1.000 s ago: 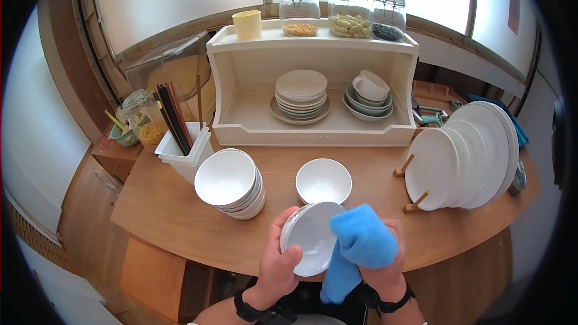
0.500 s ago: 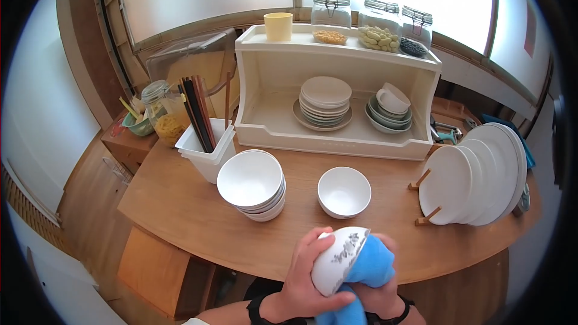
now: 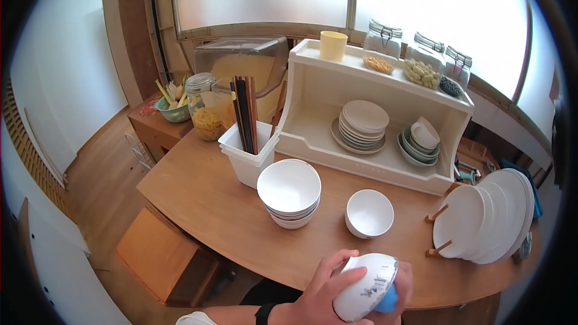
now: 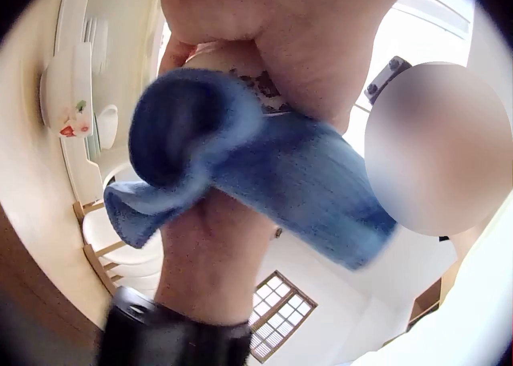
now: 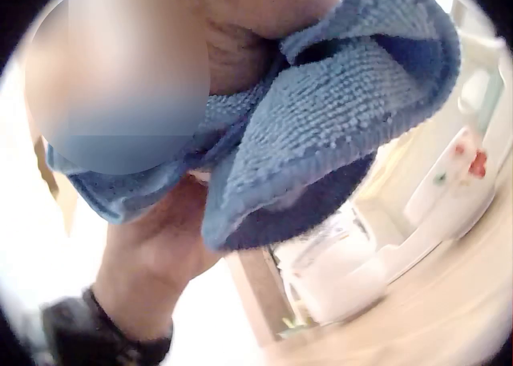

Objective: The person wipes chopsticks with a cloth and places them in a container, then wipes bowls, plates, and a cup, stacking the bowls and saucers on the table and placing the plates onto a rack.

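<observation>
Near the table's front edge, the left hand point(image 3: 319, 298) grips a white bowl with a grey pattern point(image 3: 365, 289), its fingers curled over the rim and outside. The bowl is tilted, its opening turned toward the right hand point(image 3: 404, 283). That hand holds a blue cloth point(image 3: 387, 301) against the bowl's inside; the bowl hides much of it. In the left wrist view the cloth point(image 4: 296, 173) hangs in folds between both hands. The right wrist view shows the cloth point(image 5: 321, 117) bunched in the right hand. Behind them a white bowl point(image 3: 369, 213) stands upright on the table.
Stacked bowls point(image 3: 289, 188) stand left of centre, beside a white chopstick holder point(image 3: 248, 155). A cream shelf point(image 3: 367, 170) with plates, cups and jars is at the back. White plates point(image 3: 460, 219) stand in a wooden rack on the right. A pasta jar point(image 3: 206, 117) is at the back left.
The bowl has turned from facing upward to showing its patterned outside, with the cloth now mostly behind it. The head view has swung left, so the scene sits further right and is tilted.
</observation>
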A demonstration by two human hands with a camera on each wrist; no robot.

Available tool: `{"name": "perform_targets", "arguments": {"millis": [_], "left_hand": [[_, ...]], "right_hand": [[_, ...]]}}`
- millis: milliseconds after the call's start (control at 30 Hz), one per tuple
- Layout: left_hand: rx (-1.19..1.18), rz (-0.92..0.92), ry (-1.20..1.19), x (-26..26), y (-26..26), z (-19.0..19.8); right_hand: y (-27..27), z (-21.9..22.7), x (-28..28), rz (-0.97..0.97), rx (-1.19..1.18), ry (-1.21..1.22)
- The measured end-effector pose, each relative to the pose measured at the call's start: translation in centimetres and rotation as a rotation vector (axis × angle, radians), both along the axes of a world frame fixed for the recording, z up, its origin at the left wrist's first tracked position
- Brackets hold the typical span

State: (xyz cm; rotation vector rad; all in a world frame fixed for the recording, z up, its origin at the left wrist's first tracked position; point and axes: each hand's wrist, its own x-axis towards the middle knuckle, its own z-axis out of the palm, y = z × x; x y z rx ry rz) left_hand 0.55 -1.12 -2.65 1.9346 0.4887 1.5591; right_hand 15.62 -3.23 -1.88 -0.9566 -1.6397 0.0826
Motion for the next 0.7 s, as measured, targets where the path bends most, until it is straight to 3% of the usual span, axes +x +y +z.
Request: {"name": "perform_targets", "arguments": {"millis": [33,67,167,200,233,267,300,333,400,467,533,600,667,700], "left_hand": [[0.028,0.097,0.128,-0.1,-0.1,0.3],[0.033,0.103,0.124,0.0,0.1,0.1],[0.055,0.155,0.212,-0.1,1.1,-1.2],[-0.020,0.020,0.105,-0.2,1.3,-1.7],[-0.099,-0.111,-0.007,-0.3,1.3,-2.0],[-0.102,-0.103,-0.012,-0.1,1.1,-2.1],[-0.087,-0.053,-0.011,0.2,1.0,-1.8],[-0.064,-0.005,-0.008,0.3,1.0,-1.4],[-0.006,0.054,0.001,0.4,0.5,-0.7],[0.039,0.100,0.021,0.3,0.6,-0.5],[0.071,0.050,0.043,0.2,1.8,-0.5],[-0.008,0.041,0.066,-0.6,2.6,-1.0],[-0.091,0.036,0.081,-1.3,2.8,-1.4],[-0.150,0.055,0.086,-1.6,2.9,-1.4]], "right_hand": [[-0.3,-1.6,1.1,0.022,-0.283,-0.021],[-0.6,-1.9,1.3,0.028,-0.278,-0.026],[-1.0,-1.9,1.6,0.420,-0.720,0.295],[-1.2,-1.6,1.6,0.421,-0.714,0.296],[-1.4,-1.3,1.6,0.486,-0.722,0.457],[-1.6,-1.1,1.6,0.552,-0.735,0.617],[-1.2,-1.4,0.7,0.399,-0.575,0.631],[-0.8,-1.0,0.8,0.409,-0.574,0.625],[0.3,0.2,1.2,0.058,-0.179,0.005],[0.5,0.1,1.1,0.073,-0.226,-0.003],[0.8,0.5,1.2,0.277,-0.267,-0.191],[0.7,1.1,1.9,0.328,-0.344,-0.202],[0.3,2.0,4.0,0.474,-0.670,-0.218],[-0.3,2.0,4.7,0.467,-0.679,-0.095]]}}
